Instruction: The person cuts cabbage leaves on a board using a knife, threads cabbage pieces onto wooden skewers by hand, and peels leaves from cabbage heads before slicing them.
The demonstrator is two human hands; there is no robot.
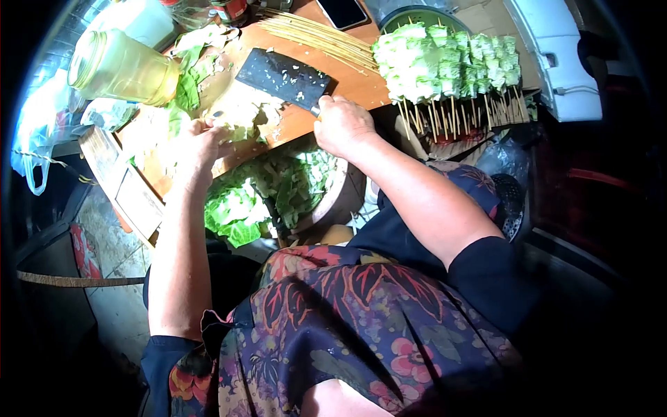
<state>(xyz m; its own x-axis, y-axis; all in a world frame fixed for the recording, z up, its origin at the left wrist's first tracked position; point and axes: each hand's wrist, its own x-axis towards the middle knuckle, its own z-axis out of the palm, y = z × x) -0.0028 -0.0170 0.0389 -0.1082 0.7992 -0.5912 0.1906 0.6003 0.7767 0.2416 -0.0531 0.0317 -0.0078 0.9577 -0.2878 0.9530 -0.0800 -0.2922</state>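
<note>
My right hand point(342, 126) is wrapped round the handle of a black cleaver point(283, 76), whose broad blade lies over the wooden table with bits of leaf stuck on it. My left hand point(200, 147) has its fingers bent together on a pale cabbage leaf point(240, 131) at the table's near edge; strong glare washes out the detail there. Cut leaf scraps point(267, 111) lie between the hand and the blade. Beyond the cleaver rests a bundle of thin bamboo skewers point(316, 38). Leaves threaded on skewers point(445, 66) are stacked at the right.
A jar of yellowish liquid point(125, 67) leans at the left beside green leaves point(186, 90). A phone point(343, 12) lies at the back. Below the table edge stands a tub point(340, 191) with loose leaves point(240, 212). A white foam box point(556, 59) is far right.
</note>
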